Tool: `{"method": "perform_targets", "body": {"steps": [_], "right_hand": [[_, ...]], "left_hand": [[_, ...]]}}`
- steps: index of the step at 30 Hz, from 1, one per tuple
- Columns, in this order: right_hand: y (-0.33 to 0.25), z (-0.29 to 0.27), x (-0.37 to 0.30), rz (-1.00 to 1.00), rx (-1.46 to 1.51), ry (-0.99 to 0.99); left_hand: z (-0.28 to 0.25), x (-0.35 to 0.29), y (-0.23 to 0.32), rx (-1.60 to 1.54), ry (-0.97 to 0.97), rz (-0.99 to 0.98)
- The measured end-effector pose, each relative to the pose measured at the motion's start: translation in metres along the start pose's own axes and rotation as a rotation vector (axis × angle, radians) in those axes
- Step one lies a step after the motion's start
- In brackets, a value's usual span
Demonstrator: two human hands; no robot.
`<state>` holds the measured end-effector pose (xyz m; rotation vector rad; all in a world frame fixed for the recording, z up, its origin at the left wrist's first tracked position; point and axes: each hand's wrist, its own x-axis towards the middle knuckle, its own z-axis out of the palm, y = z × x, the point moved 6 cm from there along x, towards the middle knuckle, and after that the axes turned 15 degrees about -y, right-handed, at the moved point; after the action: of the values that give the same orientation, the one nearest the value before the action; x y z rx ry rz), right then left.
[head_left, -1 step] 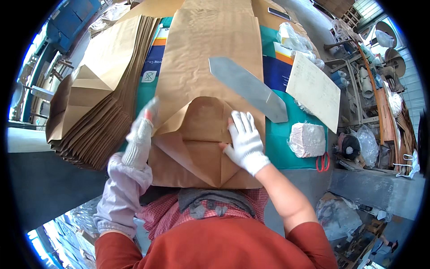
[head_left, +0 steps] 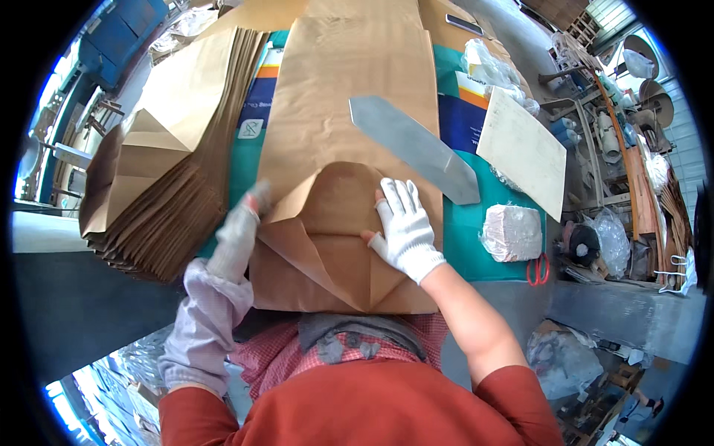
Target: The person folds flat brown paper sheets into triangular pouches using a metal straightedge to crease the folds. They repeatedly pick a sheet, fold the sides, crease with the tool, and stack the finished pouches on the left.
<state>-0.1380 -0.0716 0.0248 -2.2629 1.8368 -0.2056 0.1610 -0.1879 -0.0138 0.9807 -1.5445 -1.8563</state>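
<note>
gloved hands at a brown paper bag, seen from above. the brown paper bag [head_left: 320,134] lies flat in the middle of the tabletop [head_left: 465,264], directly before the person; its near end is partly opened into a rounded pocket with slanting folds. the right hand [head_left: 407,232], in a white knitted glove, rests palm down on the right part of this folded end: its fingers [head_left: 402,197] are extended, the thumb spread apart, with nothing gripped. the left hand [head_left: 238,229], also gloved, is at the bag's left edge; motion blur hides its fingers, so how far they are open, and whether they hold paper, cannot be told. a pale sleeve cover [head_left: 197,320] encloses the left forearm; the right forearm is bare. a grey metal plate [head_left: 420,152], pointed at its ends, lies slantwise on the bag, beyond the right hand. to the left stands a fanned stack of brown bags [head_left: 167,141]. to the right, on a green printed sheet [head_left: 459,132], are a whitish board [head_left: 520,160], a wrapped pale block [head_left: 511,233] and, just beside the block, red loop handles [head_left: 538,269]. a phone [head_left: 465,24] lies at the far right.
</note>
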Motion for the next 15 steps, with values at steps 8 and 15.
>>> {"method": "perform_targets", "body": {"steps": [8,15], "right_hand": [[0.003,0.008,0.017,-0.008,-0.122,0.040],[0.003,0.009,0.020,-0.024,-0.092,0.055]], "left_hand": [[0.053,-0.025,0.029,1.067,-0.191,0.361],[0.075,-0.025,0.029,1.414,-0.122,0.289]]}}
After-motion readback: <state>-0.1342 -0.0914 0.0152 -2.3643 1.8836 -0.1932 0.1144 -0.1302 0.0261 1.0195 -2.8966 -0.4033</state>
